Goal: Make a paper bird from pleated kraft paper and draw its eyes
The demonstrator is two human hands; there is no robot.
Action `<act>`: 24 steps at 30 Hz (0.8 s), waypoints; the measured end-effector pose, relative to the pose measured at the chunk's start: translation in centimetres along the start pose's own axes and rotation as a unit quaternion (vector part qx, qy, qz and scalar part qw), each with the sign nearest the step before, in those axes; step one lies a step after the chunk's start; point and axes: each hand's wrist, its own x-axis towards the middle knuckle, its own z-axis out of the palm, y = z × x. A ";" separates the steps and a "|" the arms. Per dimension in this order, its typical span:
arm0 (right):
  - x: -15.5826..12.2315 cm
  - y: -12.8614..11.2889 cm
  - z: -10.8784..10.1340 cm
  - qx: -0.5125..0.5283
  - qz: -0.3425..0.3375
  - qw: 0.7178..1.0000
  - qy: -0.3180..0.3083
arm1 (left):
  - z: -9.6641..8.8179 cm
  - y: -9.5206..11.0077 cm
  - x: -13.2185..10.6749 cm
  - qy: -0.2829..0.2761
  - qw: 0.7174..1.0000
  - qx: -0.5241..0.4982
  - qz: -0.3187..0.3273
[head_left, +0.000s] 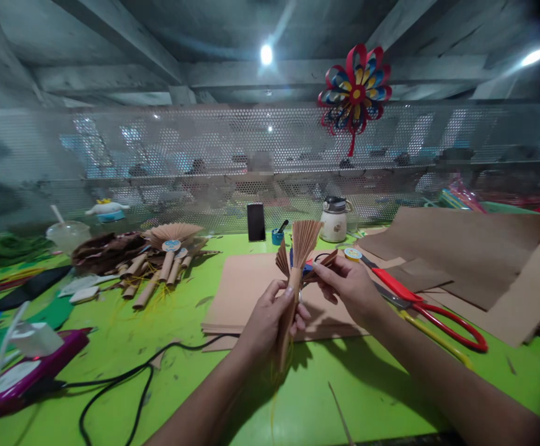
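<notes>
A brown pleated paper fan (305,243) with a rolled paper handle stands upright in front of me. My left hand (270,314) is closed round that handle, and a thin yellow string hangs below it. My right hand (351,286) pinches a pleated side section of the same fan, out to the right. Another narrow pleated section sticks out on the left. Behind the fan lies a stack of brown paper sheets (242,285). Just beyond my right hand are a small round yellow-rimmed tin (352,254) and large red-handled scissors (455,325).
Finished-looking paper fans (160,266) are heaped at the left. A purple power strip (32,371) with a black cord (125,375) lies nearer. At the back stand a phone (256,222), a blue jar (278,236) and a white bottle (333,223). Large brown sheets (474,260) cover the right.
</notes>
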 end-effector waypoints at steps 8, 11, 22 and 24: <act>0.1 0.3 0.0 -0.011 0.008 1.000 0.002 | 0.1 0.1 0.2 0.058 0.998 -0.007 0.015; 0.0 0.2 0.0 -0.027 0.002 1.000 -0.002 | 0.3 0.1 0.2 0.065 0.998 -0.001 0.024; -0.2 0.3 0.3 -0.054 -0.014 0.998 0.014 | 0.5 0.0 0.0 0.068 0.991 0.096 0.065; -0.3 0.2 0.4 -0.053 -0.015 0.998 0.019 | 0.5 0.1 0.0 0.067 0.989 0.113 0.070</act>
